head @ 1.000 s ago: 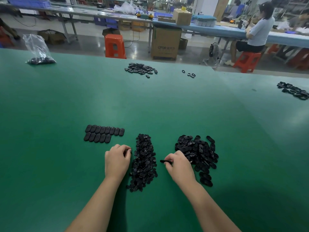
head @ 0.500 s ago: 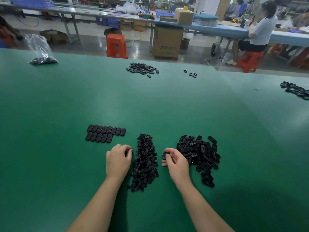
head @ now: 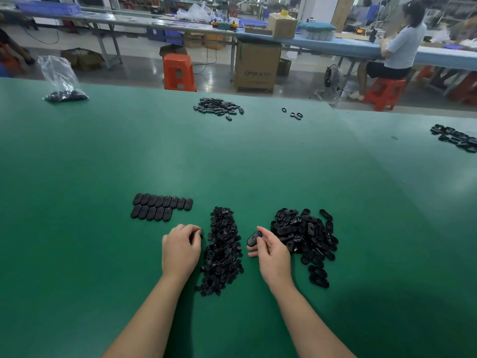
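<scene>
Right hand [head: 272,254] pinches an oval shell [head: 254,239], left hand [head: 180,248] is curled (can't tell on what), so keep the shell level for fitting.

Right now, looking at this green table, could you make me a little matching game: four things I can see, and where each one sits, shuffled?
Things:
1. clear plastic bag
2. neat rows of oval parts
3. single oval part
4. loose heap of oval shells

Places:
A. pinched in the right hand
B. beside the right hand, on its right
C. far left of the green table
D. beyond the left hand, laid flat

Pairs: 1-C, 2-D, 3-A, 4-B.
</scene>
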A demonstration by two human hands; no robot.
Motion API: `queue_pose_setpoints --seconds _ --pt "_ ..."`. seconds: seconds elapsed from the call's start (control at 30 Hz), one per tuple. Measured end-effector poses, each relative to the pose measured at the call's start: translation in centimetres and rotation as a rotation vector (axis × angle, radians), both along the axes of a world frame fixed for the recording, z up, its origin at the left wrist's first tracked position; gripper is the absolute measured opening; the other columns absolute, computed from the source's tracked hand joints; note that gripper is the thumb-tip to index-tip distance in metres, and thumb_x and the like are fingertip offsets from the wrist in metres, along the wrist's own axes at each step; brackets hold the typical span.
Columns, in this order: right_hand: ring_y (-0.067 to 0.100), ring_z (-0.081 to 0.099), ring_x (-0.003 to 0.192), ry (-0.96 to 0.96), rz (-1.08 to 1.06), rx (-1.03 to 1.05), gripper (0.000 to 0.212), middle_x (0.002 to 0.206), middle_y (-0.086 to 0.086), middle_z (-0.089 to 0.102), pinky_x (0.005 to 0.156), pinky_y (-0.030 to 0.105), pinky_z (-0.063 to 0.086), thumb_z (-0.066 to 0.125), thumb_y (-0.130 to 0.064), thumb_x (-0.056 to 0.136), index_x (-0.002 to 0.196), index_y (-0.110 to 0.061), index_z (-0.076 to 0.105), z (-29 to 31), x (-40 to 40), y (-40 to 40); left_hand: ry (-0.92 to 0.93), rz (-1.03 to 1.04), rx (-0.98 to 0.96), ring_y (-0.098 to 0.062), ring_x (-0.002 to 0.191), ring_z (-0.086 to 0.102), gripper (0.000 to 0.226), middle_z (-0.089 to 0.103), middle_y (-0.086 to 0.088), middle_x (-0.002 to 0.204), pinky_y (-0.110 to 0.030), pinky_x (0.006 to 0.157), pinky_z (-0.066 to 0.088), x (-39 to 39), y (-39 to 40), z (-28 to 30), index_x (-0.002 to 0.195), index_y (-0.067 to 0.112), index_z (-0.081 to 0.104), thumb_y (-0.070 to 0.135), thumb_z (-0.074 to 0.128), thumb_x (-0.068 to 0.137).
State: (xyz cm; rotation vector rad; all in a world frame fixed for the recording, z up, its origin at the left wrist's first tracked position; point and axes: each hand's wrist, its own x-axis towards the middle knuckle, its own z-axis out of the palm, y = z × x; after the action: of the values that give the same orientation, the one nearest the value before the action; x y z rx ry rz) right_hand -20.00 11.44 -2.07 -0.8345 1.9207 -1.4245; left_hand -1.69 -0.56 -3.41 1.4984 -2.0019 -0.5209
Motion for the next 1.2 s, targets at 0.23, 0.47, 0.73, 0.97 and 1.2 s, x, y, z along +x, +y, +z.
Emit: queue_pose_setpoints --seconds 0.23,0.47,0.73,0.97,1.2 --pt "0.009 0.073 0.081 -0.023 -0.009 -0.028 0.028 0.093 -0.004 0.074 0.075 0.024 0.06 0.051 -0.008 0.104 0.126 -0.022 0.061 0.0 0.1 0.0 0.025 -0.031 0.049 -0.006 0.089 0.055 0.021 0.059 0.013 0.1 -0.027 0.09 0.028 0.2 0.3 0.2 0.101 0.027 0.073 0.014 0.062 0.088" --pt "0.008 0.073 0.082 -0.005 0.01 -0.027 0.025 0.091 -0.005 0.075 0.079 0.026 0.061 0.054 -0.009 0.103 0.119 -0.027 0.061 -0.3 0.1 0.0 -0.011 -0.019 0.033 -0.008 0.083 0.054 0.007 0.053 0.016 0.095 -0.026 0.088 0.026 0.1 0.4 0.3 0.092 0.028 0.072 0.022 0.069 0.09" --pt "0.007 0.073 0.079 0.022 0.02 -0.036 0.02 0.085 -0.008 0.075 0.077 0.025 0.061 0.058 -0.014 0.102 0.11 -0.032 0.06 0.1 0.2 -0.1 0.224 0.007 0.091 -0.001 0.069 0.058 0.016 0.064 0.016 0.077 -0.034 0.074 0.05 0.2 1.0 1.4 0.086 0.029 0.062 0.016 0.066 0.094" --pt "0.012 0.074 0.076 -0.002 0.017 -0.048 0.008 0.087 -0.009 0.075 0.073 0.031 0.062 0.059 -0.014 0.101 0.103 -0.021 0.057 0.1 0.2 -0.1 0.375 -0.03 0.197 -0.002 0.069 0.059 0.017 0.066 0.011 0.074 -0.014 0.061 0.044 -0.9 2.2 3.1 0.083 0.031 0.068 0.015 0.071 0.089" --pt "0.013 0.075 0.078 -0.001 0.008 -0.07 0.014 0.086 -0.007 0.075 0.073 0.034 0.061 0.049 -0.014 0.105 0.104 -0.027 0.055 -0.3 0.1 -0.3 0.487 -0.128 0.342 0.003 0.067 0.062 0.022 0.071 0.01 0.077 -0.01 0.064 0.045 -4.7 4.1 5.0 0.097 0.032 0.073 0.012 0.073 0.088"
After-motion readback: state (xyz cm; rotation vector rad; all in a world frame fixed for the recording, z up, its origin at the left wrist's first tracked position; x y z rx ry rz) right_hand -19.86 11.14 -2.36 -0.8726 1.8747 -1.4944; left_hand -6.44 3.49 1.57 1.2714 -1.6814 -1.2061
